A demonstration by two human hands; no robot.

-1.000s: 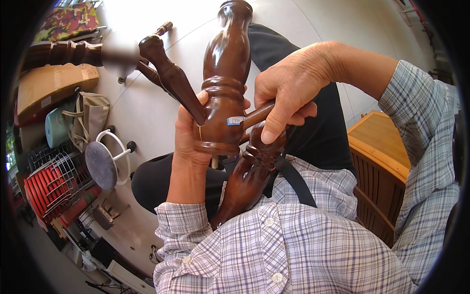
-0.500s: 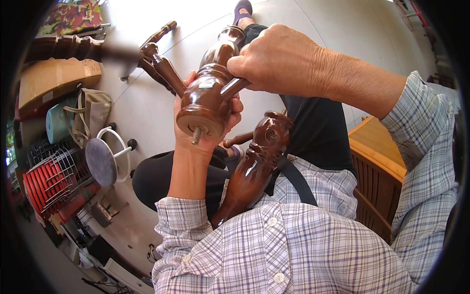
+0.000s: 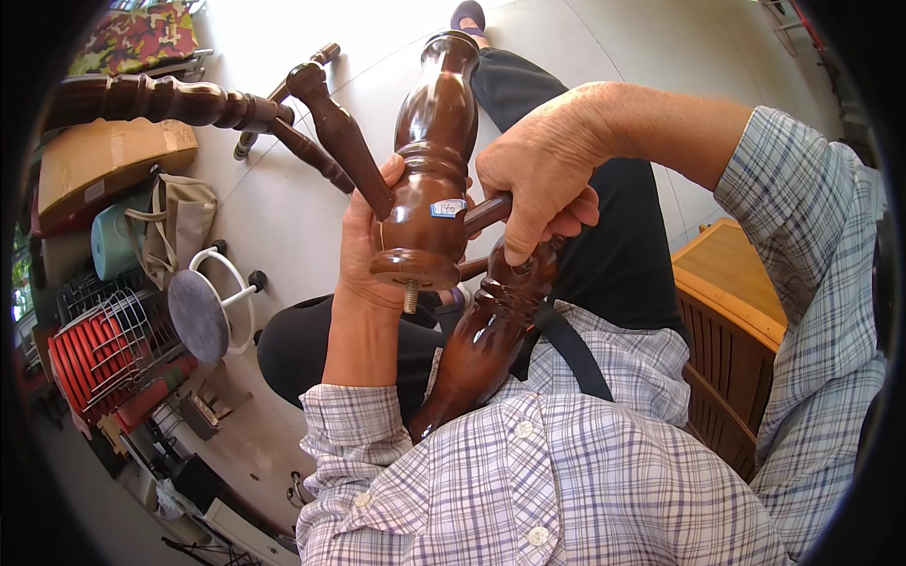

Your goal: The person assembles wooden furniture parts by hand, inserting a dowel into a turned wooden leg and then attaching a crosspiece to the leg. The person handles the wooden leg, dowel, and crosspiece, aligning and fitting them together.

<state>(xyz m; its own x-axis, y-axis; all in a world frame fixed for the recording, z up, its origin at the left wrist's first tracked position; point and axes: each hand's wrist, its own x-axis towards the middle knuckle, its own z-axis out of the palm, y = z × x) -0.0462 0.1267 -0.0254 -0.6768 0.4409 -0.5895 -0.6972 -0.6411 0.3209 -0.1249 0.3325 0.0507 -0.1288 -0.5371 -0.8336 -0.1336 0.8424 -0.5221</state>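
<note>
My left hand (image 3: 363, 259) is wrapped from behind round a glossy dark-brown turned wooden post (image 3: 436, 113). A threaded bolt (image 3: 411, 299) sticks out of its near end, and a small label (image 3: 447, 208) is stuck on its side. From the post's left side a turned wooden arm (image 3: 342, 137) reaches away. On the right a short wooden rod (image 3: 485, 215) meets the post, its outer end covered by my right hand (image 3: 547, 156), which is closed round it. Below that hand a second turned post (image 3: 486, 340) leans against my lap, its upper end partly hidden.
Other turned wooden parts (image 3: 170, 99) extend at the upper left. A round grey-topped stool (image 3: 198, 316), a cardboard box (image 3: 113, 165), a beige bag (image 3: 179, 217) and a wire rack with red items (image 3: 94, 354) stand at left. A wooden cabinet (image 3: 731, 283) is at my right.
The held post has turned, its label shifting right and its bolted end tipping downward. My right hand has come lower and nearer, over the second post. The wooden part at upper left has swung slightly.
</note>
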